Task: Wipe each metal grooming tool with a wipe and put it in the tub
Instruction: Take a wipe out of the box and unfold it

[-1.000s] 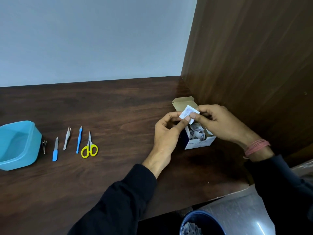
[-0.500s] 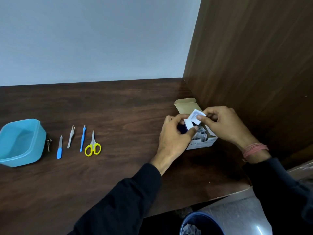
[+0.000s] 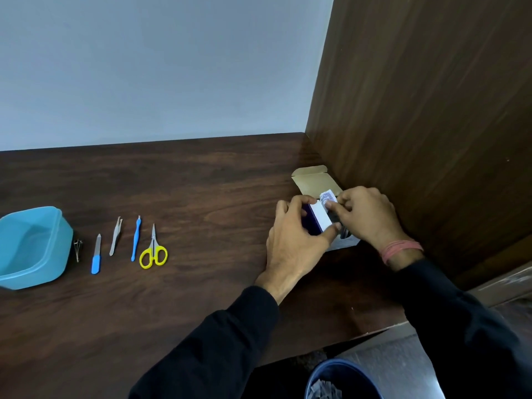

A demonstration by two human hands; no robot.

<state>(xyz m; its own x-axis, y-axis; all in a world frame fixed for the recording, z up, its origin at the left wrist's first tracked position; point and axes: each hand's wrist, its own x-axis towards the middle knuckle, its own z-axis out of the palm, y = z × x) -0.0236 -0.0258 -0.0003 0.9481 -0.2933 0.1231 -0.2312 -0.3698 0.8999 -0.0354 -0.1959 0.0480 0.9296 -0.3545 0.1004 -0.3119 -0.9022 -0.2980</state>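
On the worktop the blue tub sits far left, with the metal tools in a row just right of it, long axes running near to far. Both lie well left of the hands. The left hand, the nearer one, grips the box; the right hand pinches a wipe sachet over it.

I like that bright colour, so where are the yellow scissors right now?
The yellow scissors lie on the dark wooden table, left of the hands, at the right end of the row of tools, just beside the blue-handled tool.
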